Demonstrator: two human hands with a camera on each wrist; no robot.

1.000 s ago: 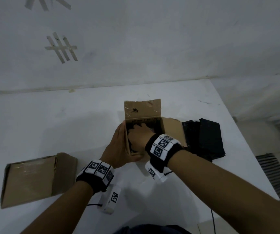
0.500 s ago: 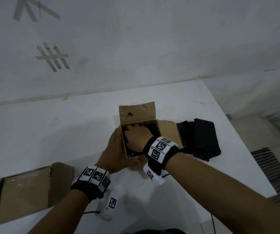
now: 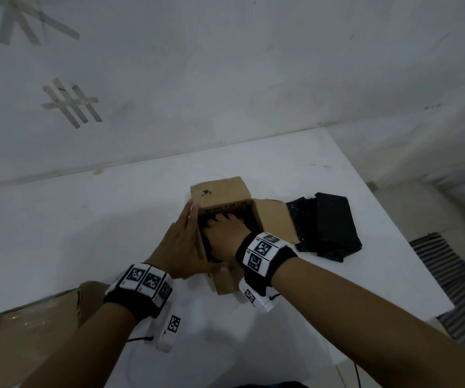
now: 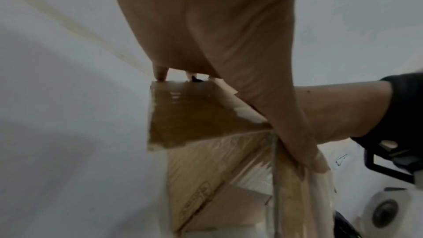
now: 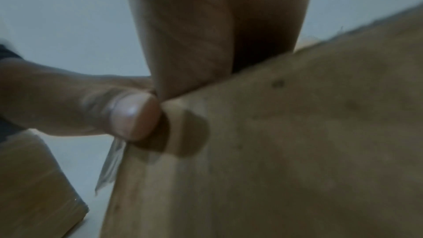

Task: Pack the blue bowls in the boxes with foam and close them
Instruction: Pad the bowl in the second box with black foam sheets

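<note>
Head view: right hand [image 3: 223,237] reaches inside the open box [image 3: 256,217] near the tabletop's [image 3: 85,219] right edge, fingers hidden, grip impossible to tell; dark foam inside, no blue bowl visible. Spare foam [image 3: 329,225] lies beside.

Left wrist view: left hand [image 4: 217,46] lies flat, fingers straight, against the box wall [image 4: 194,115]; thin cardboard likely flexes, so brace near corners.

Right wrist view: blurred cardboard flap [image 5: 286,142].

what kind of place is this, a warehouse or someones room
Likely a makeshift packing station in a bare room: a plain white table against a white wall with tape marks, an open cardboard box, and black foam pieces.
</note>
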